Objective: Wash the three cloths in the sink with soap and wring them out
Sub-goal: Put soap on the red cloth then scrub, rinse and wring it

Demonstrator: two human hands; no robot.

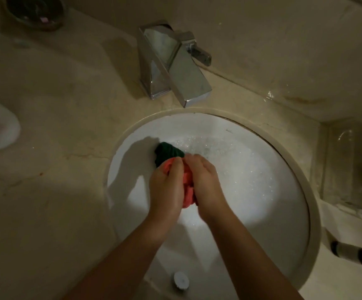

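Observation:
Over the round white sink (268,169), my left hand (164,187) and my right hand (206,180) grip a bunched red cloth (187,189) between them, fingers curled into it. A dark green cloth (168,151) sticks out just beyond my left fingers, touching the red one. Whether either hand also holds the green cloth, I cannot tell. Soapy, bubbly water lies in the basin behind the hands. A third cloth is not visible.
A chrome faucet (171,66) stands behind the sink. A dark soap dish (35,11) sits at the far left corner of the beige counter. A clear tray (353,165) is at the right, a dark bottle (355,254) lies near the right rim, and a small white cap (181,279) sits at the front edge.

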